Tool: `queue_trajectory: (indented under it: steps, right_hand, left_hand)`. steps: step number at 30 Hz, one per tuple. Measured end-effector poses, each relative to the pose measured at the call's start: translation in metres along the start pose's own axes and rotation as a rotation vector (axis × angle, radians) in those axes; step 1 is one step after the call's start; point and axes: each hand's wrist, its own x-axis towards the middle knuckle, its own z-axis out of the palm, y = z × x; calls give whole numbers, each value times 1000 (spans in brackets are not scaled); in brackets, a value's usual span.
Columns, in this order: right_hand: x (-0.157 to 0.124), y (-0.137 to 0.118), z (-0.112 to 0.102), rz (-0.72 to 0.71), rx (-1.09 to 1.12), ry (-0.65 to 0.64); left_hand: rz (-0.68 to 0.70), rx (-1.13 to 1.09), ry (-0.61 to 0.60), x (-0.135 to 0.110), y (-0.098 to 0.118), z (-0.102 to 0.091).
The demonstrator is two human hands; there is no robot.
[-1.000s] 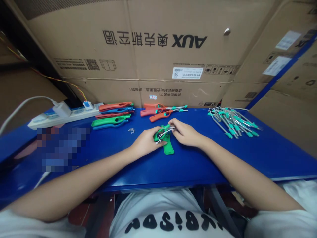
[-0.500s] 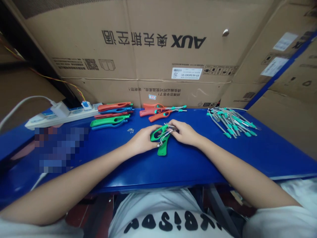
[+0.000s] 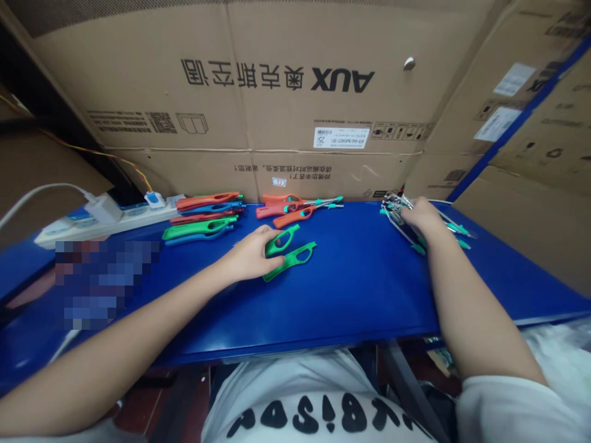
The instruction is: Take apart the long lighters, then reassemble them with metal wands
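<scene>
My left hand [image 3: 252, 255] is closed on a green lighter handle shell [image 3: 287, 239], which lies between its fingers and thumb. A second green handle shell [image 3: 295, 259], with an open loop at its end, lies against the thumb just nearer to me. Off to the right, my right hand [image 3: 423, 216] reaches down into a pile of thin metal lighter tubes [image 3: 401, 229] with teal ends. Its fingers are curled among the tubes; the fingertips are partly hidden, so what they grip is unclear.
Red, blue and green handles [image 3: 199, 231] are stacked at the back left, beside a white power strip [image 3: 69, 227]. Several orange and red lighters with metal tubes [image 3: 295, 215] lie at the back middle. A cardboard wall [image 3: 258, 132] borders the blue table [image 3: 341, 307].
My right hand has left the green shells and moved right to the tube pile. The tube and white wires are gone from the shells. My left hand has shifted slightly left with both shells.
</scene>
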Motion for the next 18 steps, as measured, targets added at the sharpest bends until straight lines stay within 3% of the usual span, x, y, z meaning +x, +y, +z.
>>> queue_trajectory:
  steps: [3, 6, 9, 13, 18]
  right_hand:
    - [-1, 1, -2, 147, -33, 60]
    - [-14, -16, 2, 36, -1, 179]
    - [-34, -40, 12, -347, 197, 144]
    - [-74, -72, 28, -969, 484, -259]
    - [-113, -96, 46, -1246, 363, -427]
  left_hand:
    - [64, -45, -20, -2, 4, 2]
    - [152, -76, -4, -4, 8, 4]
    - [189, -55, -12, -7, 12, 5]
    - [146, 10, -35, -7, 14, 8]
    - [72, 46, -6, -7, 12, 15]
